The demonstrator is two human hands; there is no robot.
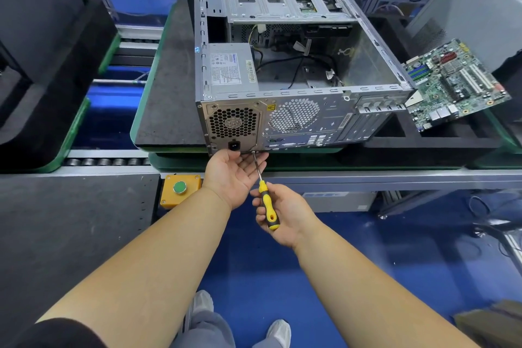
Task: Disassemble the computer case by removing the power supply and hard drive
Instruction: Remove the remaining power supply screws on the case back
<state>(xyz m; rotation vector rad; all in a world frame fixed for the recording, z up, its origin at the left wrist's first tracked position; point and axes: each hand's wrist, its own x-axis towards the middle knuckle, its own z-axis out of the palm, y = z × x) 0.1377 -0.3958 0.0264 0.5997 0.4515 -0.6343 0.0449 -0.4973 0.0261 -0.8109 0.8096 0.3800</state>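
An open grey computer case (pixel 375 65) lies on its side on a dark foam pallet (pixel 169 87), rear panel facing me. The power supply (pixel 230 69) sits in the case's near left corner, its honeycomb fan grille (pixel 233 123) showing at the back. My right hand (pixel 285 215) grips a yellow and black screwdriver (pixel 267 203), whose tip touches the lower right corner of the power supply's rear plate. My left hand (pixel 234 172) is cupped palm up just below that corner, fingers relaxed. Loose cables (pixel 296 65) lie inside the case. I cannot make out a hard drive.
A green motherboard (pixel 454 85) rests on a black foam tray right of the case. A yellow box with a green button (pixel 180 187) is fixed on the conveyor's front rail. Black foam blocks (pixel 42 65) stand at the left. Blue floor and my shoes are below.
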